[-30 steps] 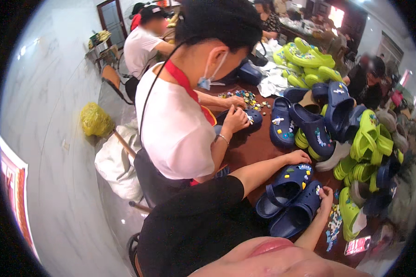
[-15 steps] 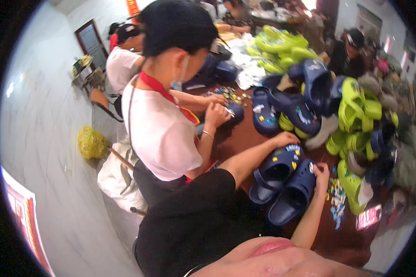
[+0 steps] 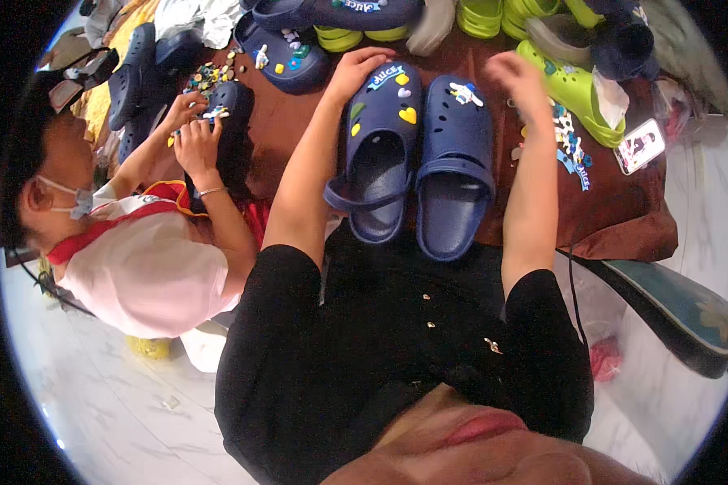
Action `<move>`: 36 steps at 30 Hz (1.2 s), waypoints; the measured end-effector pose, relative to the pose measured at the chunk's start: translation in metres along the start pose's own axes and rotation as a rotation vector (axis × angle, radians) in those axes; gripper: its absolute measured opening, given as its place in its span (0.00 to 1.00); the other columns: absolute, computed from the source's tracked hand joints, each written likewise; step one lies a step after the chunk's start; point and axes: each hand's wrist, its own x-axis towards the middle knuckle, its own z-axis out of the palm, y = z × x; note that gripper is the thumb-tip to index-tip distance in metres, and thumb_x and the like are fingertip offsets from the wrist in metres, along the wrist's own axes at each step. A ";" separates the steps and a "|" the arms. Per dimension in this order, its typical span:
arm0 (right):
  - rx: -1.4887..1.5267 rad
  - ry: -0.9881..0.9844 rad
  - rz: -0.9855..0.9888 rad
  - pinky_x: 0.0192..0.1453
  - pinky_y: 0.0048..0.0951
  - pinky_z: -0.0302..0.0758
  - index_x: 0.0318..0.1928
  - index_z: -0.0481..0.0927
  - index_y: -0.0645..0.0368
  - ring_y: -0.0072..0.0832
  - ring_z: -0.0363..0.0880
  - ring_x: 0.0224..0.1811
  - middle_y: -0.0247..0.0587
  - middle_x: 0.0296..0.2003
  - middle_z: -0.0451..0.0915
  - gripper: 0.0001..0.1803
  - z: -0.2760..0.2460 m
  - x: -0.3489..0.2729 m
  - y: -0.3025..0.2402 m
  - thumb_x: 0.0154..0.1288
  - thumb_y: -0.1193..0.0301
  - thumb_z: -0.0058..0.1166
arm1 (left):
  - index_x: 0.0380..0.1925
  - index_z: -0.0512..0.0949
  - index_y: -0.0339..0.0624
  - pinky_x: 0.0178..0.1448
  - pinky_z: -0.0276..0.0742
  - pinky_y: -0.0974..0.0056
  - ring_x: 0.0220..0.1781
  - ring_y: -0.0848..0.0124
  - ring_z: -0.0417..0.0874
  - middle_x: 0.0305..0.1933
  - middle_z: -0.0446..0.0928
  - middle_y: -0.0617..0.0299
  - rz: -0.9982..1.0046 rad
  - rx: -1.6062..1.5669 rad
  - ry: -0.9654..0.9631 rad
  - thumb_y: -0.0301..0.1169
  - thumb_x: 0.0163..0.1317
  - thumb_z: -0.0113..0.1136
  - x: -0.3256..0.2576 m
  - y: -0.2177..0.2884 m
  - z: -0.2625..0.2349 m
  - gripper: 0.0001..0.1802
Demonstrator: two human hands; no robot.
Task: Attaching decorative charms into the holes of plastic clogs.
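Observation:
Two navy clogs stand side by side in front of me, toes pointing away. The left clog (image 3: 378, 129) carries a light-blue ribbon-shaped charm with lettering, plus yellow and green charms. On the right clog (image 3: 459, 133) sits one white figure charm near the toe. My left hand (image 3: 362, 71) is closed about the toe of the left clog, its thumb hidden. My right hand (image 3: 519, 83) is off the clogs, raised beside the right clog's toe and smeared by motion. Near it lies a pile of small loose charms (image 3: 573, 144), white, blue and yellow.
A lime-green clog (image 3: 570, 89) and a phone-like item (image 3: 641, 146) lie on the brown-covered table (image 3: 287, 113) at right. More navy and green clogs are heaped at the far side. On my left a masked co-worker (image 3: 150, 250) handles a dark clog (image 3: 233, 121) beside more charms (image 3: 214, 74).
The view has swung down and leftward onto the clogs. My right hand has left the right clog's toe and moved right. My left hand stays at the left clog's toe.

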 end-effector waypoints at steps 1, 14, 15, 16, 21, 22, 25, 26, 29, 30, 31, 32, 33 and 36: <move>-0.048 0.204 0.025 0.45 0.29 0.73 0.37 0.82 0.62 0.27 0.79 0.35 0.38 0.33 0.83 0.10 -0.017 -0.001 -0.007 0.57 0.68 0.61 | 0.49 0.80 0.37 0.55 0.72 0.70 0.48 0.74 0.79 0.45 0.81 0.61 0.023 -0.011 0.001 0.33 0.65 0.55 -0.001 0.001 0.004 0.16; -0.749 -0.040 0.187 0.38 0.38 0.74 0.34 0.82 0.59 0.40 0.81 0.32 0.47 0.29 0.82 0.12 -0.022 -0.017 0.004 0.52 0.65 0.64 | 0.54 0.76 0.37 0.56 0.73 0.71 0.48 0.74 0.79 0.47 0.81 0.59 -0.025 -0.101 -0.130 0.37 0.67 0.55 0.005 0.004 -0.003 0.20; -0.809 -0.077 0.210 0.37 0.37 0.73 0.33 0.81 0.60 0.38 0.80 0.30 0.47 0.28 0.81 0.14 -0.020 -0.016 0.003 0.50 0.65 0.66 | 0.52 0.77 0.37 0.53 0.74 0.72 0.47 0.75 0.79 0.45 0.81 0.61 -0.005 -0.121 -0.118 0.35 0.66 0.56 0.003 0.008 -0.006 0.18; -0.823 -0.030 0.130 0.36 0.39 0.72 0.31 0.80 0.60 0.42 0.79 0.29 0.49 0.26 0.80 0.15 -0.020 -0.013 0.011 0.50 0.62 0.66 | 0.52 0.77 0.37 0.53 0.74 0.72 0.47 0.76 0.79 0.44 0.81 0.61 -0.030 -0.157 -0.103 0.35 0.66 0.56 0.002 0.010 -0.004 0.18; -0.795 0.251 0.180 0.37 0.38 0.74 0.33 0.81 0.60 0.43 0.81 0.31 0.47 0.26 0.82 0.15 -0.016 -0.012 0.005 0.56 0.60 0.62 | 0.54 0.76 0.37 0.52 0.74 0.72 0.46 0.77 0.79 0.45 0.81 0.60 -0.056 -0.223 -0.109 0.35 0.66 0.56 0.000 0.007 -0.001 0.19; -0.788 0.313 0.145 0.38 0.38 0.74 0.33 0.81 0.59 0.42 0.81 0.32 0.47 0.27 0.82 0.14 -0.016 -0.012 0.005 0.57 0.60 0.62 | 0.54 0.76 0.37 0.52 0.74 0.72 0.46 0.77 0.79 0.45 0.81 0.60 -0.053 -0.215 -0.110 0.35 0.66 0.56 0.000 0.007 -0.002 0.19; -0.780 0.333 0.133 0.38 0.37 0.75 0.34 0.82 0.59 0.42 0.81 0.32 0.47 0.28 0.82 0.13 -0.013 -0.010 0.006 0.57 0.61 0.61 | 0.54 0.76 0.37 0.52 0.74 0.72 0.46 0.76 0.79 0.45 0.80 0.60 -0.053 -0.233 -0.092 0.34 0.67 0.56 -0.001 0.007 -0.005 0.19; -0.787 0.290 0.162 0.38 0.37 0.75 0.35 0.82 0.59 0.42 0.81 0.33 0.47 0.29 0.82 0.13 -0.012 -0.010 0.008 0.57 0.61 0.61 | 0.54 0.76 0.37 0.53 0.75 0.72 0.46 0.76 0.79 0.45 0.80 0.60 -0.053 -0.211 -0.099 0.34 0.67 0.56 0.000 0.007 -0.004 0.19; -0.651 0.329 0.068 0.37 0.44 0.75 0.32 0.82 0.58 0.48 0.80 0.32 0.50 0.27 0.81 0.12 0.000 -0.010 0.007 0.56 0.61 0.61 | 0.54 0.76 0.37 0.53 0.74 0.72 0.46 0.76 0.79 0.44 0.81 0.60 -0.055 -0.205 -0.099 0.35 0.66 0.56 -0.003 0.006 -0.006 0.19; -0.596 0.336 0.080 0.38 0.43 0.74 0.33 0.83 0.58 0.49 0.80 0.33 0.51 0.27 0.81 0.11 0.001 -0.011 0.005 0.56 0.63 0.61 | 0.54 0.76 0.37 0.53 0.74 0.71 0.46 0.75 0.79 0.43 0.81 0.60 -0.055 -0.204 -0.100 0.35 0.66 0.57 -0.002 0.005 -0.007 0.19; -0.679 0.370 0.032 0.38 0.42 0.74 0.33 0.82 0.58 0.48 0.80 0.33 0.51 0.28 0.81 0.11 -0.004 -0.009 0.013 0.56 0.63 0.60 | 0.53 0.76 0.36 0.53 0.74 0.71 0.46 0.75 0.80 0.43 0.81 0.60 -0.048 -0.210 -0.103 0.35 0.66 0.57 0.000 0.007 -0.004 0.19; -0.665 0.389 0.007 0.39 0.41 0.74 0.33 0.82 0.59 0.48 0.80 0.33 0.50 0.29 0.81 0.11 -0.007 -0.007 0.013 0.56 0.64 0.60 | 0.55 0.75 0.37 0.57 0.72 0.71 0.50 0.74 0.79 0.46 0.81 0.59 -0.028 -0.131 -0.124 0.37 0.68 0.53 0.001 0.008 -0.005 0.20; -0.650 0.410 -0.019 0.39 0.41 0.74 0.33 0.82 0.59 0.48 0.80 0.33 0.50 0.29 0.81 0.11 -0.008 -0.005 0.013 0.56 0.65 0.60 | 0.56 0.74 0.37 0.57 0.73 0.70 0.51 0.73 0.79 0.46 0.81 0.59 -0.035 -0.133 -0.129 0.37 0.68 0.53 0.003 0.008 -0.006 0.21; -0.640 0.396 -0.005 0.39 0.36 0.74 0.35 0.82 0.60 0.41 0.80 0.32 0.47 0.29 0.82 0.10 -0.011 -0.003 0.010 0.57 0.66 0.60 | 0.55 0.75 0.37 0.57 0.73 0.71 0.51 0.73 0.79 0.46 0.81 0.59 -0.032 -0.125 -0.125 0.38 0.68 0.53 0.006 0.013 -0.005 0.21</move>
